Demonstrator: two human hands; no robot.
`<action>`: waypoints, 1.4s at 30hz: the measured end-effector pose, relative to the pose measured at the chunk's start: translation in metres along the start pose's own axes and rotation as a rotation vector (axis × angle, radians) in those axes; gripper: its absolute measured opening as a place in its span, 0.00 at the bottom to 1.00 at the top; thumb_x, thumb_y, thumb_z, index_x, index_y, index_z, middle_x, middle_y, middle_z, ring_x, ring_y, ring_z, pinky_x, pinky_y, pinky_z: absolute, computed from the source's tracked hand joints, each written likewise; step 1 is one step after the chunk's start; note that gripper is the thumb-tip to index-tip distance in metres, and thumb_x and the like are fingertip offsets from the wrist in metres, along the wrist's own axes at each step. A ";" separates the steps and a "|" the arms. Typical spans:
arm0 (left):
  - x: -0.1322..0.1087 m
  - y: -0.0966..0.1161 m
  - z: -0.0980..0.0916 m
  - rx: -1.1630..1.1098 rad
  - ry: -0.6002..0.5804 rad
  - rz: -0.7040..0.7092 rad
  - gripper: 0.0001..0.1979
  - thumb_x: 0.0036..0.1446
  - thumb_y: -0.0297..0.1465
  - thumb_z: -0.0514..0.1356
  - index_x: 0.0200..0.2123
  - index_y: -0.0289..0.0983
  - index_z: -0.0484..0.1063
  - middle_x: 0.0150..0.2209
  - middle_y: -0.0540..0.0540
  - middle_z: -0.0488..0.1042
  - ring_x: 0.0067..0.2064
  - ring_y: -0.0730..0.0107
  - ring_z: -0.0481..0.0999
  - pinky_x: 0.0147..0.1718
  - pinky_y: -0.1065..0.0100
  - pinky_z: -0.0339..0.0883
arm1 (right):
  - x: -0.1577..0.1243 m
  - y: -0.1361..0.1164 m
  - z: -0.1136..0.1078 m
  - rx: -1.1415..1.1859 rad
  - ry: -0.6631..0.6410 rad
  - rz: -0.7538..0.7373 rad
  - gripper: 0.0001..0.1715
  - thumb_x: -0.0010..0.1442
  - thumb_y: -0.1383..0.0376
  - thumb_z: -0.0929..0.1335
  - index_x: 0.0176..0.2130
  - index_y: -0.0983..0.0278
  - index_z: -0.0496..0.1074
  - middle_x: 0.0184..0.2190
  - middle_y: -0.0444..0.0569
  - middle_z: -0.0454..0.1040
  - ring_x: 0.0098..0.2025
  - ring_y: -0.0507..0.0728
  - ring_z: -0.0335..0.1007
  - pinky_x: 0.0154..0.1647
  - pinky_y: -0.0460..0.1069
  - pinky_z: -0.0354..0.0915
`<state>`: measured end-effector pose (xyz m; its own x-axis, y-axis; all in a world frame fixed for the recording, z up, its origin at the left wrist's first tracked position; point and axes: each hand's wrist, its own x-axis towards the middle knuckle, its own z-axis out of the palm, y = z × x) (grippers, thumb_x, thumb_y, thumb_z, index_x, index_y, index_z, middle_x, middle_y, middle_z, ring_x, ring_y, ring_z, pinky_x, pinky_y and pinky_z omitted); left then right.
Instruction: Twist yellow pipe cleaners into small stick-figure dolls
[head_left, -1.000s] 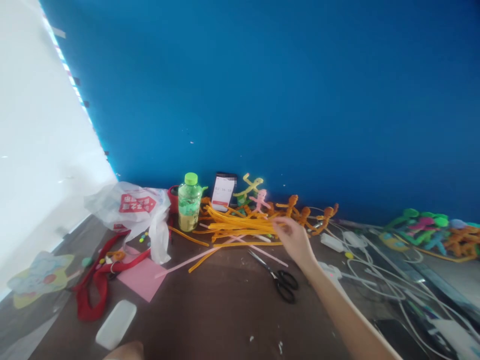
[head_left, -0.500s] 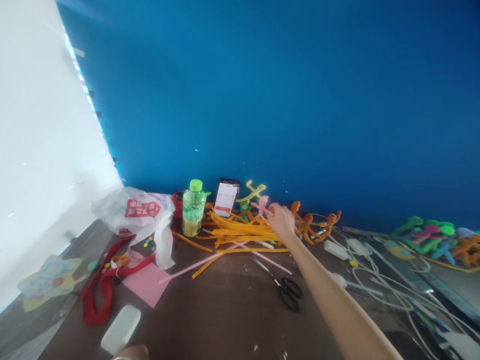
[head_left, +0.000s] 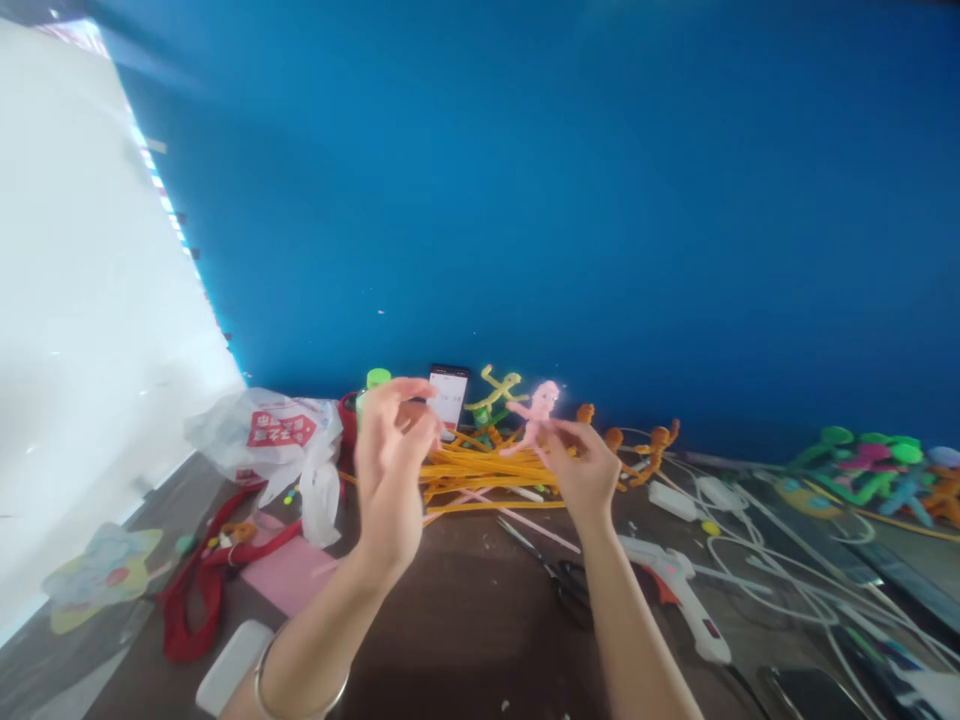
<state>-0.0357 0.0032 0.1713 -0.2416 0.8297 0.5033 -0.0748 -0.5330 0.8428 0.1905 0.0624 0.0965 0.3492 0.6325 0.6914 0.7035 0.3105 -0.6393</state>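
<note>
Pinching pink pipe-cleaner figure [head_left: 534, 420] between fingertips of right hand [head_left: 583, 472], clamped on its lower end, holding it up over yellow pipe-cleaner pile [head_left: 487, 472]. Left hand [head_left: 391, 455] hovering beside it, fingers curled, not touching, apparently empty. Head view also showing hot glue gun [head_left: 671, 595] lying on surface [head_left: 465, 625] right of right forearm [head_left: 622, 620], scissors [head_left: 566, 585] partly under that forearm, phone [head_left: 448, 395] standing just beyond left hand, bangle [head_left: 300, 690] circling left wrist [head_left: 337, 625].

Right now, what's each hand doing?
Left hand: raised, partly open, nothing visible in it.
Right hand: closed, pinching a pink pipe-cleaner figure.
</note>
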 end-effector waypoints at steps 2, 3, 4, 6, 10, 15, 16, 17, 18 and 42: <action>0.009 -0.019 0.018 -0.062 -0.058 -0.137 0.13 0.55 0.28 0.52 0.44 0.41 0.64 0.45 0.46 0.68 0.37 0.72 0.71 0.34 0.69 0.66 | 0.001 -0.017 -0.011 0.034 -0.049 -0.031 0.12 0.52 0.58 0.67 0.32 0.64 0.73 0.27 0.47 0.73 0.28 0.54 0.68 0.28 0.47 0.64; 0.013 -0.029 0.025 -0.026 -0.096 -0.207 0.13 0.53 0.28 0.53 0.44 0.40 0.65 0.44 0.46 0.68 0.38 0.71 0.70 0.36 0.68 0.66 | 0.003 -0.026 -0.016 0.032 -0.081 -0.051 0.11 0.52 0.59 0.68 0.31 0.64 0.74 0.26 0.46 0.73 0.27 0.53 0.67 0.28 0.47 0.64; 0.015 -0.038 0.030 0.018 -0.158 -0.264 0.13 0.52 0.28 0.55 0.43 0.39 0.66 0.42 0.46 0.69 0.39 0.70 0.70 0.37 0.67 0.65 | 0.004 -0.033 -0.021 0.027 -0.120 -0.074 0.10 0.52 0.59 0.68 0.31 0.63 0.74 0.26 0.46 0.73 0.27 0.53 0.67 0.28 0.47 0.64; 0.015 -0.051 0.037 0.043 -0.302 -0.313 0.13 0.50 0.29 0.57 0.41 0.38 0.68 0.40 0.45 0.70 0.40 0.68 0.70 0.38 0.67 0.65 | 0.007 -0.044 -0.026 0.029 -0.164 -0.110 0.10 0.51 0.59 0.68 0.30 0.63 0.74 0.26 0.46 0.73 0.27 0.53 0.67 0.29 0.47 0.64; 0.008 -0.063 0.043 -0.043 -0.441 -0.388 0.19 0.48 0.32 0.60 0.45 0.37 0.65 0.40 0.42 0.72 0.40 0.66 0.71 0.37 0.66 0.66 | 0.007 -0.051 -0.026 0.053 -0.148 -0.095 0.10 0.51 0.59 0.68 0.29 0.63 0.73 0.25 0.46 0.73 0.26 0.52 0.67 0.28 0.47 0.64; 0.004 -0.071 0.045 0.010 -0.618 -0.426 0.17 0.48 0.38 0.60 0.39 0.33 0.71 0.33 0.42 0.75 0.33 0.65 0.73 0.30 0.68 0.66 | 0.003 -0.050 -0.019 0.070 -0.158 -0.076 0.09 0.52 0.60 0.68 0.28 0.63 0.73 0.25 0.46 0.73 0.26 0.52 0.67 0.29 0.46 0.64; 0.004 -0.072 0.045 0.032 -0.644 -0.394 0.16 0.49 0.39 0.59 0.37 0.33 0.73 0.32 0.43 0.75 0.33 0.65 0.73 0.30 0.69 0.66 | 0.002 -0.049 -0.018 0.071 -0.177 -0.079 0.09 0.52 0.60 0.68 0.28 0.63 0.73 0.25 0.46 0.73 0.27 0.52 0.67 0.30 0.47 0.64; 0.004 -0.072 0.044 0.060 -0.660 -0.355 0.16 0.50 0.39 0.58 0.35 0.32 0.74 0.31 0.43 0.75 0.33 0.65 0.73 0.30 0.69 0.65 | 0.002 -0.048 -0.017 0.072 -0.198 -0.081 0.09 0.52 0.60 0.68 0.28 0.63 0.73 0.26 0.46 0.73 0.27 0.53 0.68 0.30 0.47 0.64; 0.005 -0.071 0.043 0.094 -0.668 -0.317 0.16 0.51 0.39 0.57 0.35 0.32 0.74 0.31 0.44 0.75 0.33 0.65 0.73 0.30 0.69 0.65 | 0.002 -0.047 -0.016 0.078 -0.211 -0.081 0.08 0.53 0.60 0.68 0.29 0.63 0.73 0.26 0.46 0.73 0.28 0.53 0.68 0.31 0.47 0.65; 0.009 -0.065 0.032 0.814 -0.775 0.425 0.14 0.58 0.24 0.48 0.43 0.39 0.68 0.33 0.45 0.71 0.34 0.69 0.71 0.32 0.70 0.64 | -0.002 -0.046 -0.028 -0.109 -0.409 -0.471 0.08 0.56 0.67 0.65 0.37 0.60 0.72 0.41 0.50 0.72 0.43 0.57 0.70 0.43 0.49 0.66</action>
<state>-0.0026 0.0505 0.1272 0.5679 0.6414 0.5159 0.5708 -0.7585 0.3146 0.1750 0.0268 0.1346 -0.2629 0.6725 0.6919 0.7908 0.5610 -0.2448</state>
